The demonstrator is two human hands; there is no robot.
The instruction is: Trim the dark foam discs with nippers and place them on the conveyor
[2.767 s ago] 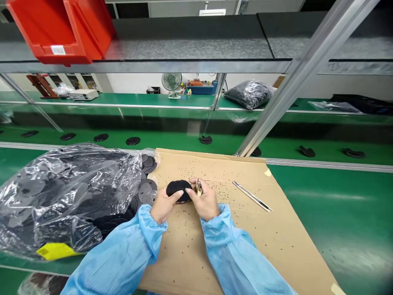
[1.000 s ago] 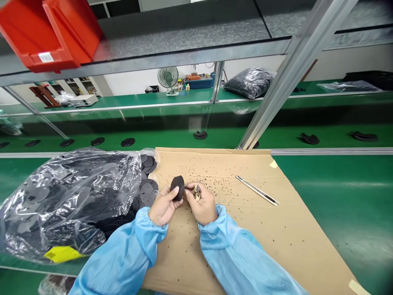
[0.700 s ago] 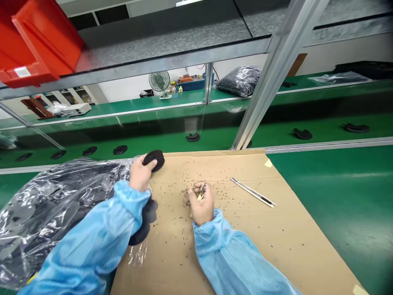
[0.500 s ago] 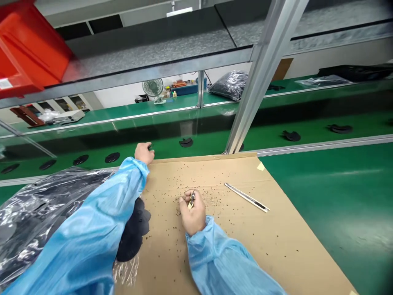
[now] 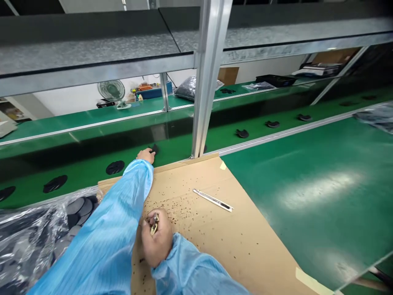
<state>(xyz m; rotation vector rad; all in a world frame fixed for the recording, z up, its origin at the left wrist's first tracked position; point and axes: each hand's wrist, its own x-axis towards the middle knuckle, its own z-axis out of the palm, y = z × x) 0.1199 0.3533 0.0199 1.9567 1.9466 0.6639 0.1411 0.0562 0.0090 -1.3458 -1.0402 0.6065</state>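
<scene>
The shelf (image 5: 116,45) spans the far side, above the green bench (image 5: 307,176), which is widest at right. Behind the bench runs the green strip (image 5: 175,153), carrying black pieces set well apart. The brown board (image 5: 239,262) covers the near middle; a low forearm could nudge it and scatter whatever lies there.

The clear bag (image 5: 21,246) at near left holds grey and black discs (image 5: 80,207), several bunched toward its right. The left sleeve (image 5: 104,229) crosses in front of them and, if it snags the film, might drag some out. A far bag (image 5: 186,88), partly behind the post (image 5: 208,78), contains something dark. The far blue bin (image 5: 153,94) shows orange things about its top.

The right hand (image 5: 161,237) curls firmly around a small tool (image 5: 154,225) over the board. The left hand (image 5: 145,156) reaches to the strip, fingertips at a black piece (image 5: 154,149); whether they grip it or have let go, I cannot tell. A loose hold could let it slip.

The knife (image 5: 213,200) lies right of the right hand, where a careless sweep could knock it. Dark specks (image 5: 181,205) litter the board and could cling to sleeves.
</scene>
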